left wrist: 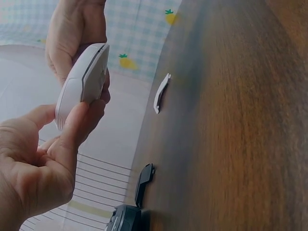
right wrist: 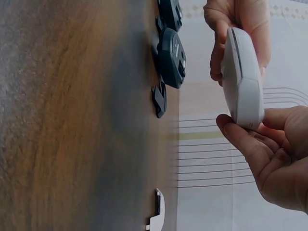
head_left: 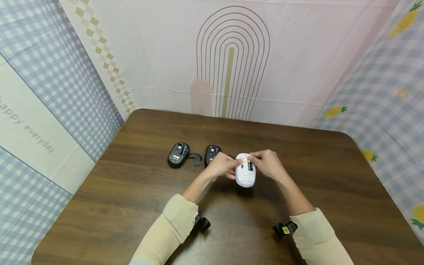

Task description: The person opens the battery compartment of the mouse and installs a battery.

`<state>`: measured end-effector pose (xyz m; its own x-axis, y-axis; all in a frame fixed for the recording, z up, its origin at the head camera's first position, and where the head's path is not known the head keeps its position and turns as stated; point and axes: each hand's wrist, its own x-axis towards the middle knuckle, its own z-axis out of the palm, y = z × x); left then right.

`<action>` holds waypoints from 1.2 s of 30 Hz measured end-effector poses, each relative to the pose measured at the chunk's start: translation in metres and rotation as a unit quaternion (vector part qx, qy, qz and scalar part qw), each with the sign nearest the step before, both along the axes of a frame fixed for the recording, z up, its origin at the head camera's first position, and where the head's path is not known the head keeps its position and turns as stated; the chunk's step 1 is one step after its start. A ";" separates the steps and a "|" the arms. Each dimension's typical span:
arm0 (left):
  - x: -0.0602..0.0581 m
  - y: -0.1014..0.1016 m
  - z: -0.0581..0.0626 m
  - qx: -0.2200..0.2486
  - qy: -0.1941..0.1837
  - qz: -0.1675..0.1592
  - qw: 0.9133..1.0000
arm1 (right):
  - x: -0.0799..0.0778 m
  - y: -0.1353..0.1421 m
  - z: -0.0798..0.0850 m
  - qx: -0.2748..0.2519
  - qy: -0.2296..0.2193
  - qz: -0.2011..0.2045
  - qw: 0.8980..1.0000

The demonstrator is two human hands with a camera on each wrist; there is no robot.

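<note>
A white computer mouse (head_left: pixel 245 178) is held underside up over the table, its battery compartment (head_left: pixel 250 166) uncovered. On its left side my left hand (head_left: pixel 221 165) grips it, thumb on the underside and fingers beneath. My right hand (head_left: pixel 267 162) pinches the upper right edge, thumb and finger to either side of the shell in the right wrist view. A curved white battery cover (left wrist: pixel 161 94) lies on the table beyond the hands. What the right fingertips touch inside the compartment is hidden in the wrist views.
Left of the hands lie two black mice, one (head_left: pixel 179 154) with batteries showing and another (head_left: pixel 212 151) partly behind my left hand. A black battery cover (head_left: pixel 195 158) lies between them; another black cover (left wrist: pixel 144 184) rests beside the nearer mouse. A curtain hangs behind the brown table (head_left: pixel 149 206).
</note>
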<state>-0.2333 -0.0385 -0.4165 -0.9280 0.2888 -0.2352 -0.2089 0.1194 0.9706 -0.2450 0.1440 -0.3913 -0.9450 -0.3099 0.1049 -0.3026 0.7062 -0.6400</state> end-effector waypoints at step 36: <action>0.034 -0.077 0.060 0.080 0.075 0.083 0.991 | -0.046 0.012 -0.020 -0.039 -0.156 -0.058 0.985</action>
<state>-0.1994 -0.1157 -0.3566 -0.9868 0.1528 -0.0544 -0.0646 -0.0630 0.9959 -0.2905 0.1556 -0.4112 -0.9638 -0.1996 -0.1767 -0.0026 0.6699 -0.7425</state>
